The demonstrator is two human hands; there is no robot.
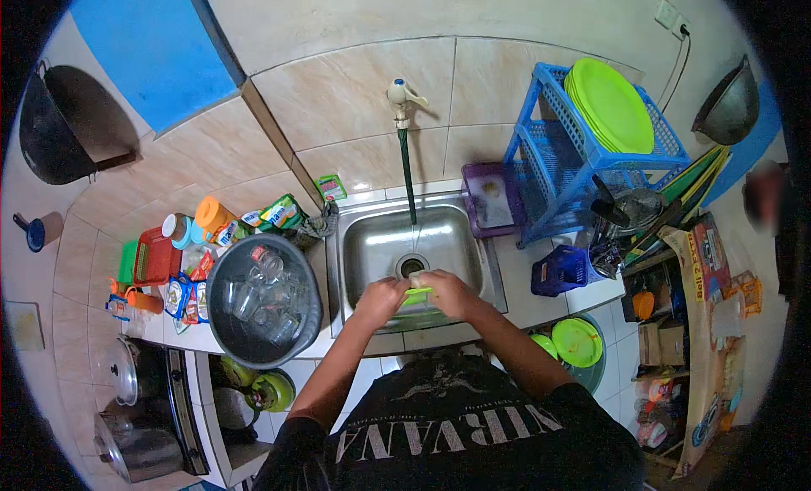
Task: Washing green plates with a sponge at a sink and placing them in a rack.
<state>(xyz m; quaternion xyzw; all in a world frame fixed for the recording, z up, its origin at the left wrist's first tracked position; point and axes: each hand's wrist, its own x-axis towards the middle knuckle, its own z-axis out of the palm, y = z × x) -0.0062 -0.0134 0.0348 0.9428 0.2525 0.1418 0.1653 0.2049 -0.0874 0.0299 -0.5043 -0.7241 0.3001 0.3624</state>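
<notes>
Over the near edge of the stainless steel sink (pixel 374 238), my left hand (pixel 383 301) grips the left side of a lime-green plate (pixel 415 296). My right hand (pixel 447 293) is at the plate's right side, with something pale at its fingertips that is too small to name. The plate is tilted and partly hidden by my hands. Beyond them, a thin stream of water falls towards the drain (pixel 412 265) from a dark green hose (pixel 407 174) fitted to the wall tap (pixel 399 98).
Left of the sink stands a grey basin (pixel 218 323) of glasses. Rightward are a purple tray (pixel 467 200), a blue plastic rack (pixel 557 168) with stacked green plates (pixel 611 105), and a blue basket (pixel 554 272) near utensils. Used green plates (pixel 576 342) lie in a low tub.
</notes>
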